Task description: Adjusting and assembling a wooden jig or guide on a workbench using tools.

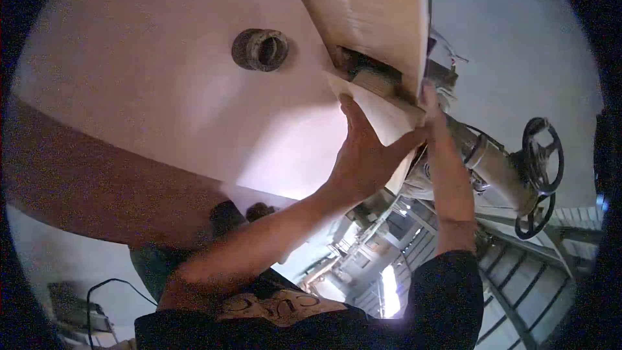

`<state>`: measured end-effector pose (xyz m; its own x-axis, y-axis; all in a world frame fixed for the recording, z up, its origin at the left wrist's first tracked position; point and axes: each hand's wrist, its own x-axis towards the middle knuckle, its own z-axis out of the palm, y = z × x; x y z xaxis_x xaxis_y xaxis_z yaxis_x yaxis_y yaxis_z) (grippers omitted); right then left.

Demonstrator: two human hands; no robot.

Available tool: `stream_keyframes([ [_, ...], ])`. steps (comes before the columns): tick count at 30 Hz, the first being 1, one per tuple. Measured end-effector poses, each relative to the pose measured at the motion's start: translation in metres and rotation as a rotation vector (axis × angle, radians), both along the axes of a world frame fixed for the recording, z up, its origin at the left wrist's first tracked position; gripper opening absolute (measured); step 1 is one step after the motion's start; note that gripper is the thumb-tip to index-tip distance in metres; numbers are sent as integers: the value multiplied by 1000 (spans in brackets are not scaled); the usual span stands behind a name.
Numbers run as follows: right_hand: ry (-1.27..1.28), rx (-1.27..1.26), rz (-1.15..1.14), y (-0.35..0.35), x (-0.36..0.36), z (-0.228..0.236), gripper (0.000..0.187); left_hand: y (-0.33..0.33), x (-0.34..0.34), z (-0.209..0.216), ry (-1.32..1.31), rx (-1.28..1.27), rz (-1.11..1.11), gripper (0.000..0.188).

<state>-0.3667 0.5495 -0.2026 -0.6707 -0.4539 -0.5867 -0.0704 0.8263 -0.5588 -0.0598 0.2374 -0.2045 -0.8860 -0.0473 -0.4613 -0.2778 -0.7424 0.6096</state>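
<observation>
A huge roll of pale paper [162, 91] fills the left and middle of the view, seen from its flat end, with a dark round core [260, 50] at its centre. A loose sheet of the paper [382, 113] hangs off the roll under a light wooden board [369, 6]. My left hand [363, 155] lies flat against this sheet, thumb spread to the right. My right hand [433, 107] reaches up beside it, and its fingertips close on the sheet's right edge just under the board.
To the right stands a grey machine shaft [495, 168] with two black handwheels [543, 155]. Below it run metal frame bars and slats [518, 285]. A black cable [110, 285] lies on the floor at lower left.
</observation>
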Motion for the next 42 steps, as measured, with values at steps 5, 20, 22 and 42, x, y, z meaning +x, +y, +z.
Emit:
stream_keyframes([
  [5, 255, 309, 167, -211, 102, 78, 44, 0, -6, 18, -21, 11, 4, 137],
  [20, -73, -177, -104, -133, 71, 45, 29, 38, -2, 5, 268, -1172, -11, 127],
  [22, -54, -247, -227, -95, 62, 34, 32, 16, -5, 21, 166, -517, 13, 129],
  [42, -89, 7, -764, -60, 68, 65, 57, -12, -8, 22, 39, 242, -50, 136],
])
